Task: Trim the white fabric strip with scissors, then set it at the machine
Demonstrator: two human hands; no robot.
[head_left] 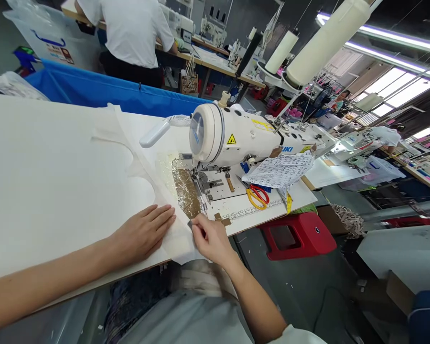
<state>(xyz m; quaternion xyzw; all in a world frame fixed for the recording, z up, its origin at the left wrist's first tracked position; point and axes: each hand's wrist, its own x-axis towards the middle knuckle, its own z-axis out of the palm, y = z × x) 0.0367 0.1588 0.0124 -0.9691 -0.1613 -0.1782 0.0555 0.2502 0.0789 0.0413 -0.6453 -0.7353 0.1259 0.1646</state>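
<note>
A sheer white piece of fabric lies across the white sewing table, its near end hanging over the front edge by my lap. My left hand rests flat on it, fingers stretched out and held side by side. To the right, my right hand pinches a small dark piece at the fabric's edge; its kind is too small to tell. Just beyond the hands stands a white sewing machine, its needle area beside brown tape on the bed. The fabric lies left of the presser foot.
Scissors with red and yellow handles lie right of the needle area, near a printed sheet and a measuring tape. A red stool stands below. Behind the table are a blue cloth bin and a seated person.
</note>
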